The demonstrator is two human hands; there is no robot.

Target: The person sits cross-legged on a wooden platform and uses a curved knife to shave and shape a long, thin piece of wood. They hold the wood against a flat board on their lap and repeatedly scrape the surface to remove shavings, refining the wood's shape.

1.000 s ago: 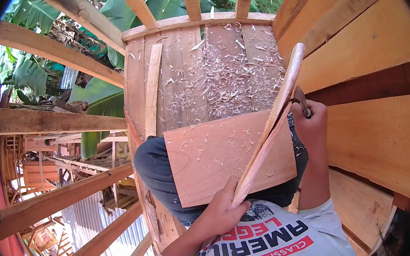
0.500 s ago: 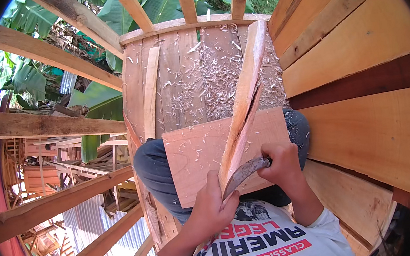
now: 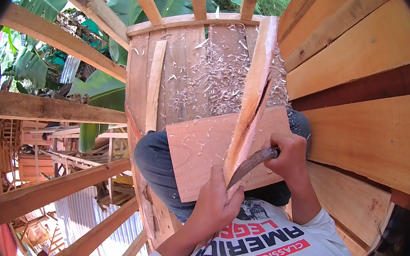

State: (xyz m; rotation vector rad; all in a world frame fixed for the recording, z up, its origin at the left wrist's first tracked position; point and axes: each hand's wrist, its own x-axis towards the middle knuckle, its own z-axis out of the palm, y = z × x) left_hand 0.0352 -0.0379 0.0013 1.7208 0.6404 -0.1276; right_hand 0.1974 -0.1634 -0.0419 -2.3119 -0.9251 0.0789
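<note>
A long, rough-hewn piece of wood point(image 3: 253, 87) with a dark split along one side slants away from me across my lap. Its near end is gripped by my left hand point(image 3: 218, 200), thumb and fingers closed around it. My right hand point(image 3: 289, 156) is wrapped round the handle of a curved knife point(image 3: 252, 165). The dark blade rests against the wood close to my left hand, its tip beside the left thumb. Beneath the wood, a flat rectangular board point(image 3: 195, 152) lies over my crossed legs. Part of the knife handle is hidden by my right fingers.
Curled shavings point(image 3: 230, 79) litter the plank floor point(image 3: 176, 101) ahead of me. A thin wooden strip point(image 3: 155, 85) lies at the left of it. Wooden slats point(image 3: 60, 192) stand on the left; a plank wall point(image 3: 368, 139) rises close on my right.
The view has shifted slightly, so the scene sits a little differently in the picture. Both hands keep their grips, and the knife stays against the near end of the wood.
</note>
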